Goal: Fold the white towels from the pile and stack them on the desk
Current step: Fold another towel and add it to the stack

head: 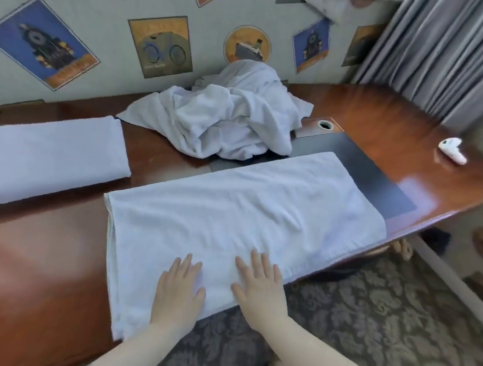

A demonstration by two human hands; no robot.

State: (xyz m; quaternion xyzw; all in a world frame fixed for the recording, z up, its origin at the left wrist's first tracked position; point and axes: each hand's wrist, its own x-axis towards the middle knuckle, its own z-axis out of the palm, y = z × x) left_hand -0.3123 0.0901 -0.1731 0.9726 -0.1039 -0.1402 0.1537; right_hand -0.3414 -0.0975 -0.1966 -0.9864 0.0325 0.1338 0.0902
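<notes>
1. Two bare hands are in view. The left hand (178,289) and the right hand (259,285) both lie flat, palms down and fingers spread wide, on the near edge of one towel; neither grips anything.
2. That folded towel (232,211) lies long across the wooden desk (41,253), its near long edge reaching the desk's front edge. Layered edges show at its left end.
3. A second folded towel (49,150) lies to the left, apart from the first; its left end is cut off by the frame.
4. One crumpled pile of white towels (233,118) sits at the back of the desk against the wall. How many towels it holds cannot be counted.
5. One dark desk mat (379,179) shows to the right, partly covered by the towel and the pile.
6. One small white object (452,149) rests on the desk's right end, too blurred to identify.
7. One round grommet (325,125) is set in the desk beside the pile.
8. Grey curtains (447,54) hang at the right; patterned carpet (368,322) covers the floor.
</notes>
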